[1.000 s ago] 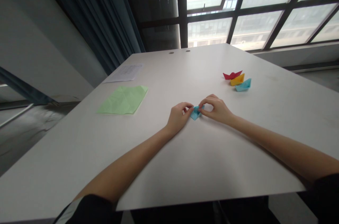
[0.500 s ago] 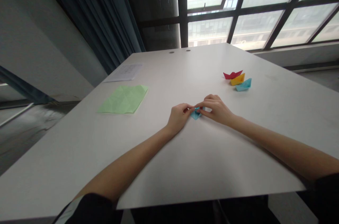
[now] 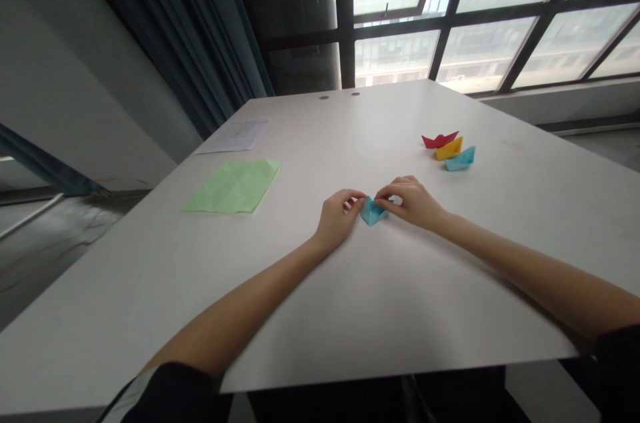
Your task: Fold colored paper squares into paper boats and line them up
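Observation:
A small folded piece of blue paper (image 3: 371,213) rests on the white table between my hands, its lower corner pointing toward me. My left hand (image 3: 340,215) pinches its left side between thumb and fingertips. On the opposite side, my right hand (image 3: 409,201) grips its upper right part, thumb and index finger together. My fingers cover the paper's side edges. Farther off to the right sit three folded paper boats: a red boat (image 3: 440,141), a yellow boat (image 3: 449,149) and a light blue boat (image 3: 461,159), close together in a slanting row.
Green paper sheets (image 3: 233,187) with crease marks lie to the left on the white table (image 3: 320,316). Behind them is a printed white sheet (image 3: 235,136). Two round grommets are set near the table's far edge, with windows and a dark blue curtain (image 3: 200,23) beyond.
My right fingers have drawn back slightly to the right from my left fingertips, so more of the blue paper shows. Both hands still hold it in the same place.

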`<move>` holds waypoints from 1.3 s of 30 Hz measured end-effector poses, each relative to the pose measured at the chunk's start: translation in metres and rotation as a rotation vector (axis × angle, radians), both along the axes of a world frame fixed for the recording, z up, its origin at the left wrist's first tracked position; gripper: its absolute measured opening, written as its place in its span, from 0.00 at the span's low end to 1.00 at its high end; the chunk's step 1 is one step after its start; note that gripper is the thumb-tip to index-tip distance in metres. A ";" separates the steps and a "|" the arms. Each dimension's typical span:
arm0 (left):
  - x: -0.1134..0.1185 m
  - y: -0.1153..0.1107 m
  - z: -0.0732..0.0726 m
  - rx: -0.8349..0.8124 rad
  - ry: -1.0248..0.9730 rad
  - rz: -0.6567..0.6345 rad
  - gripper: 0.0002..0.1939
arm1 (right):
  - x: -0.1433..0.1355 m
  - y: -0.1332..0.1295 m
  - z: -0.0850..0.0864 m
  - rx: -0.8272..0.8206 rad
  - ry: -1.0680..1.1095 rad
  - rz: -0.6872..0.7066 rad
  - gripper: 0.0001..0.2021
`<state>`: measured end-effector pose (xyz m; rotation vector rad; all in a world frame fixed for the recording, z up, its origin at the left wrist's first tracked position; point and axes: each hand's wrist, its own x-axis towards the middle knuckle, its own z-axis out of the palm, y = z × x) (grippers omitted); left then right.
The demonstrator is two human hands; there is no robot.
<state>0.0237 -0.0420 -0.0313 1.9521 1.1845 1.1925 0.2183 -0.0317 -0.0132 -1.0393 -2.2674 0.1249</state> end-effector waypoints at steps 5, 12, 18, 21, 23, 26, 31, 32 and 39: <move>0.001 0.003 -0.005 -0.138 -0.237 -0.014 0.20 | -0.004 -0.002 0.006 -0.206 0.267 -0.165 0.08; 0.008 -0.001 -0.001 -0.536 -0.614 -0.266 0.32 | -0.006 0.004 -0.008 -0.449 0.708 -0.219 0.14; 0.009 -0.001 0.003 -0.582 -0.743 -0.206 0.28 | -0.009 0.003 -0.013 -0.587 0.832 -0.094 0.15; 0.007 0.000 0.003 -0.570 -0.743 -0.181 0.25 | -0.008 0.002 -0.010 -0.629 0.829 -0.033 0.17; 0.005 0.000 0.003 -0.569 -0.749 -0.201 0.24 | -0.008 0.000 -0.009 -0.614 0.784 -0.030 0.19; 0.005 -0.002 0.004 -0.576 -0.759 -0.233 0.24 | -0.008 -0.003 -0.007 -0.494 0.666 -0.091 0.18; 0.006 -0.002 0.002 -0.561 -0.756 -0.254 0.24 | -0.007 -0.003 -0.009 -0.328 0.522 -0.203 0.13; 0.006 -0.002 0.002 -0.551 -0.754 -0.257 0.24 | -0.006 -0.003 -0.010 -0.325 0.522 -0.210 0.13; 0.007 0.000 -0.001 -0.523 -0.736 -0.210 0.24 | -0.005 0.002 -0.012 -0.379 0.519 -0.214 0.12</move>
